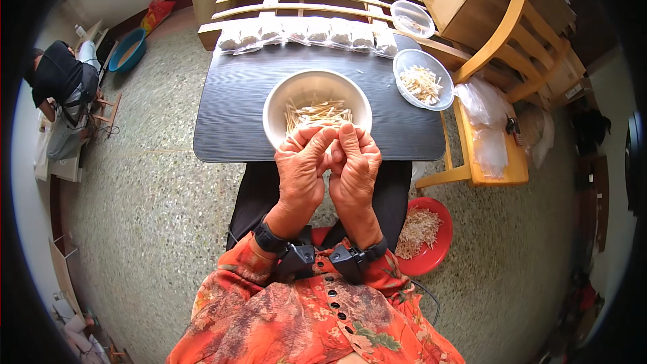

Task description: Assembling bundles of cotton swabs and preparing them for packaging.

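A white bowl [271,102] stands on the dark table near its front edge, with a loose heap of wooden-stick cotton swabs [317,112] inside. Over the bowl's near rim, my left hand [301,165] and my right hand [356,165] are side by side, almost touching. Both are closed, thumbs pressed against the forefingers. A thin bit of cotton swab shows between the fingertips, and the fingers hide the rest of it. Each wrist wears a black strap with a small device.
Filled clear bags [317,31] line the far edge of the table [229,101]. At right are a clear bowl of swabs [441,98], another clear tub [412,19] and a wooden chair [495,174] with plastic bags. A red basin [441,256] sits below. Another person [64,84] sits far left.
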`<state>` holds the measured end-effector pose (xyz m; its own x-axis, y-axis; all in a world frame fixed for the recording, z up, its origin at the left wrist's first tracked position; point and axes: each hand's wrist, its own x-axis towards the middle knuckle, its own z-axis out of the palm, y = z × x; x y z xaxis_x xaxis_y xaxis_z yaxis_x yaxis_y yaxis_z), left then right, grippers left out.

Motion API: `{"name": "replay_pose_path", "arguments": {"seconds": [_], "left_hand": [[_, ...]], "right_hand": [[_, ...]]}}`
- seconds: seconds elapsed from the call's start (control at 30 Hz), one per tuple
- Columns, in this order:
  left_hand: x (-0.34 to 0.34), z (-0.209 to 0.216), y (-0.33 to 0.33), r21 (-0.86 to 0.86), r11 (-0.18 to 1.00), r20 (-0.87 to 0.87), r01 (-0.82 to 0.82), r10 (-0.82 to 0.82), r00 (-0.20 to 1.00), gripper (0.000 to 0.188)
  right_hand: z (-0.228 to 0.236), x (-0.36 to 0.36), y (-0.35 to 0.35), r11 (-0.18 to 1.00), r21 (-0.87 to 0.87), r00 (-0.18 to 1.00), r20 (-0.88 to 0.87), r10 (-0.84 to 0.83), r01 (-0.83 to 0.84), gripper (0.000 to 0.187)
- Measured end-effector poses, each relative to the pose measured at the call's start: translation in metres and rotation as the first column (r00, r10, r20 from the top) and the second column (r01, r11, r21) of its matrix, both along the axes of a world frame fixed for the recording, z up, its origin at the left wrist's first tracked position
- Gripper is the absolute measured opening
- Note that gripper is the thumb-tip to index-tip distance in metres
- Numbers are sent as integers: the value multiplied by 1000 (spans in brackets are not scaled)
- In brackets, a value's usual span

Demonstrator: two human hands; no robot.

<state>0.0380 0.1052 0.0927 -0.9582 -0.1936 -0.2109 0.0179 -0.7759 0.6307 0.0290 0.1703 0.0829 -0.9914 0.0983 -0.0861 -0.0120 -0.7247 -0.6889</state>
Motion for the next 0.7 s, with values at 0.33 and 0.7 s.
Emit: {"name": "replay_pose_path", "arguments": {"seconds": [0.33, 0.7], "left_hand": [[1, -6, -4, -40, 999, -58, 20, -23, 998, 11], [7, 4, -3, -16, 1000, -156, 26, -28, 987, 18]], "right_hand": [[-6, -2, -1, 999, -14, 999, 13, 32, -32, 16], [1, 10, -3, 998, -31, 993, -100, 55, -59, 10]]}}
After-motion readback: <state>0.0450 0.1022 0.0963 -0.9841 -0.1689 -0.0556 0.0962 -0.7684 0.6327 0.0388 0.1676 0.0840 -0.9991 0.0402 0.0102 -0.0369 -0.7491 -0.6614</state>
